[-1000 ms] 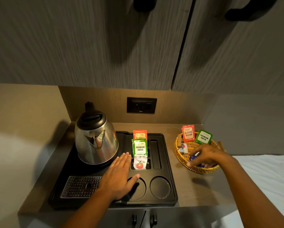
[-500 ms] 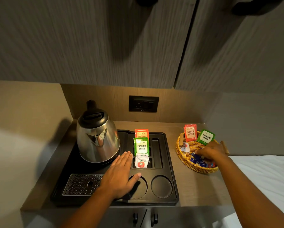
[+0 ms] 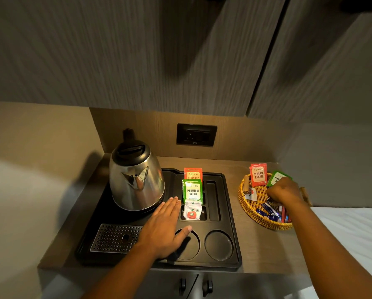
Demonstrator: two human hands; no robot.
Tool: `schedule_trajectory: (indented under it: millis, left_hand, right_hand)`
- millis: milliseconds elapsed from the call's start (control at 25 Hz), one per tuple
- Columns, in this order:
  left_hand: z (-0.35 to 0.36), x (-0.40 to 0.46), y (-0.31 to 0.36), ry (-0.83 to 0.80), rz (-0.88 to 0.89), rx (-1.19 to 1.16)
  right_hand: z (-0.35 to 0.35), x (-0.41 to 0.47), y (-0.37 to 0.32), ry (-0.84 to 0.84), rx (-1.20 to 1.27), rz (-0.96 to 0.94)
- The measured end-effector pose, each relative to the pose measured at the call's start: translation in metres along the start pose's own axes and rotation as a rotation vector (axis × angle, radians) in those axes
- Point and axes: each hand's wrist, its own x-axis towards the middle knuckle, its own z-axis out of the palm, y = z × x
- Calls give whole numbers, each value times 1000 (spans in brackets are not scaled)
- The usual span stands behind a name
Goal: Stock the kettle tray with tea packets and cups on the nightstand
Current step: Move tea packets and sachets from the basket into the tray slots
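Observation:
The black kettle tray lies on the wooden nightstand and carries a steel kettle. Three packets stand in the tray's middle slots: a red Classic packet, a Premium Green packet and a white sachet. My left hand rests flat and open on the tray, its thumb over the left round cup well. The right cup well holds nothing. My right hand is curled inside the wicker basket, against a green packet and beside a red Classic Assam packet. Its grip is hidden.
Blue sachets lie at the basket's front. A perforated drip grate sits at the tray's front left. A wall socket is behind the tray, cabinet doors hang overhead, and a white bed borders the nightstand on the right.
My right hand has moved from the basket's front, over the blue sachets, back to the green packet and curled up. My left hand has stayed flat on the tray.

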Motion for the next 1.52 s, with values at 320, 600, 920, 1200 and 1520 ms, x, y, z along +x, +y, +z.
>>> schedule_trajectory:
  millis: [320,600,920,1200,1520]
  left_hand:
    - [-4,0,1,-20,-8,-8]
    - [-6,0,3,-27,-14,-8]
    - [-4,0,2,-19,-8,-9]
    - [-1,1,1,-14,-11,3]
    - [-1,1,0,-21,-23,-5]
  right_hand:
    - [69,-51,-108,-252,-2,-307]
    - [86,-43,-109,-309,-81,-390]
    - [-3,-3,26,91,-23,-35]
    - [14,5,60,-13,-142,19]
    - [16,11,52,-48,-99,78]
